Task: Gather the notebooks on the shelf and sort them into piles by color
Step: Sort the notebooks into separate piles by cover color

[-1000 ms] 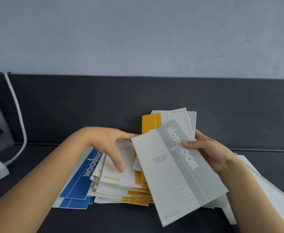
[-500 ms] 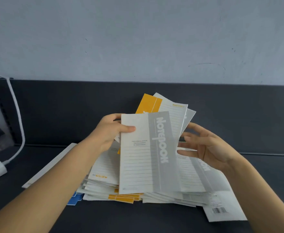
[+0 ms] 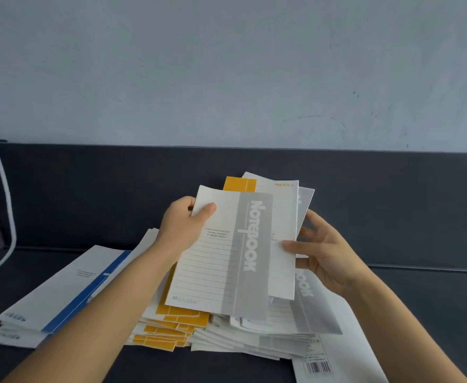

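Observation:
My left hand (image 3: 184,226) grips a fanned bundle of notebooks at its upper left corner, thumb on the front cover. The front one is a grey-striped notebook (image 3: 227,261); behind it show a yellow notebook (image 3: 238,184) and another grey one (image 3: 305,200). My right hand (image 3: 320,252) is at the bundle's right edge, its fingers spread and fingertips touching the covers. Beneath lie a yellow pile (image 3: 168,324), a grey pile (image 3: 276,335) and blue notebooks (image 3: 69,288) on the dark shelf (image 3: 420,313).
A white cable (image 3: 7,205) runs down the far left beside a dark object. One notebook with a barcode (image 3: 334,366) lies face down at the lower right. The dark back panel (image 3: 392,203) rises behind the piles, with a pale wall above it.
The grey-striped notebook passed from my right hand to my left, which now holds it with the bundle upright above the piles. My right hand let go and opened beside the bundle's right edge.

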